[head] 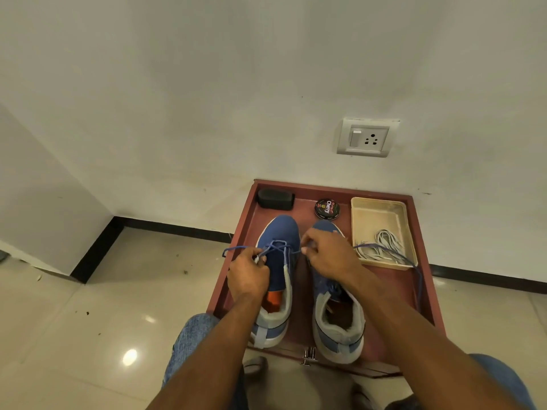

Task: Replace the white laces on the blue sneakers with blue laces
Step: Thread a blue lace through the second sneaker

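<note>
Two blue sneakers stand side by side on a red-brown tray [426,261], toes toward the wall. A blue lace [278,246] crosses the lowest eyelets of the left sneaker [281,232]. My left hand [247,275] pinches one end of that lace at the shoe's left side; a loop sticks out leftward. My right hand [328,255] pinches the other end between the shoes, covering much of the right sneaker [337,324], which shows no lace. White laces [384,241] lie bundled in a cream tray [376,211], and a blue lace strand [414,264] trails over its rim.
A black shoe brush [275,199] and a round tin of polish [327,209] sit at the tray's far end. The wall with a socket plate [367,137] rises right behind. Glossy floor tiles [133,291] spread to the left. My knees in jeans [192,335] flank the tray.
</note>
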